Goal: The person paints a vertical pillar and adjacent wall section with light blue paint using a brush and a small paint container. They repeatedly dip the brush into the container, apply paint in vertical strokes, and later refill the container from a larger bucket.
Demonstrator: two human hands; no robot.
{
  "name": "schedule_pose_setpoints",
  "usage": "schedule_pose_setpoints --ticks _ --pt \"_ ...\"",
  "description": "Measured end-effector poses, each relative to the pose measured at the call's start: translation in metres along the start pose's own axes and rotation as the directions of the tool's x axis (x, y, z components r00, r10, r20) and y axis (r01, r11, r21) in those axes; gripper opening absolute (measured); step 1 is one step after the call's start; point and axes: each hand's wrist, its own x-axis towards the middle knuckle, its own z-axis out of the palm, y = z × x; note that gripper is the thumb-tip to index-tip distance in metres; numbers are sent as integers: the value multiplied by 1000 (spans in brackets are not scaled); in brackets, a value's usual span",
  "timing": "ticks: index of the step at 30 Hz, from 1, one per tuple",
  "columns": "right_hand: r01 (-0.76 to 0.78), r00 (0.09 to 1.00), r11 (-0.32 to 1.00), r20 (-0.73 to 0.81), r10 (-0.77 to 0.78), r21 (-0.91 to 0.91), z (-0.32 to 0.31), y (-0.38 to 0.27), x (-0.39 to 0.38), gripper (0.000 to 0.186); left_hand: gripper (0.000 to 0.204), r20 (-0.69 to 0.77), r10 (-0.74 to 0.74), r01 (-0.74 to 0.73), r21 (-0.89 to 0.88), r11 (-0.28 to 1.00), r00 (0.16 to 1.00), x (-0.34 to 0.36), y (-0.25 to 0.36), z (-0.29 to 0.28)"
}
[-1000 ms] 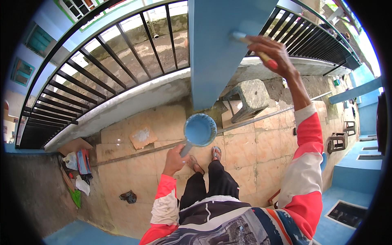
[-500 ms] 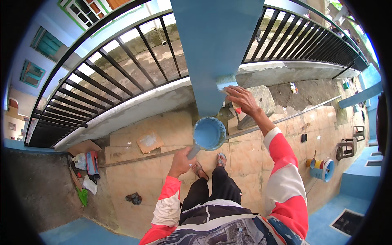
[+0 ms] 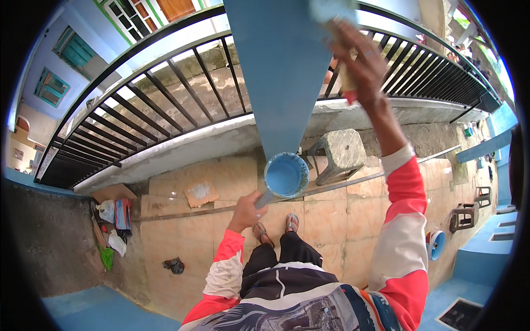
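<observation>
My left hand [image 3: 246, 212] is closed around the handle of a round dipper [image 3: 286, 175] with light blue paint inside and paint-crusted edges. It is held level in front of the foot of a blue pillar [image 3: 279, 66]. My right hand [image 3: 361, 66], smeared by motion, grips a paintbrush [image 3: 333, 12] high up at the pillar's right edge. The brush's bristles are pale blue and blurred, and its red handle end pokes out below the palm. Whether the bristles touch the pillar, I cannot tell.
Black railings [image 3: 160, 99] run along a low concrete wall on both sides of the pillar. A paint-spattered stool [image 3: 343, 154] stands right of its base. Bags and cardboard [image 3: 113, 220] lie at left, a blue bucket [image 3: 436, 245] at right, and a black crumpled bag [image 3: 174, 265] on the tiles.
My right hand has swept the paintbrush up along the pillar, further from me and slightly rightward, uncovering the stool. My left hand and the dipper have hardly moved.
</observation>
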Motion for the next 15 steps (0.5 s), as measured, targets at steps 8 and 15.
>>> schedule_pose_setpoints --ticks 8,15 --pt "-209 670 927 736 -97 312 33 -87 -222 37 26 -57 30 -30 10 1000 998 3 9 -4" --pt "-406 777 815 626 68 414 2 23 -43 43 26 -58 29 -25 66 998 998 -6 11 -7"
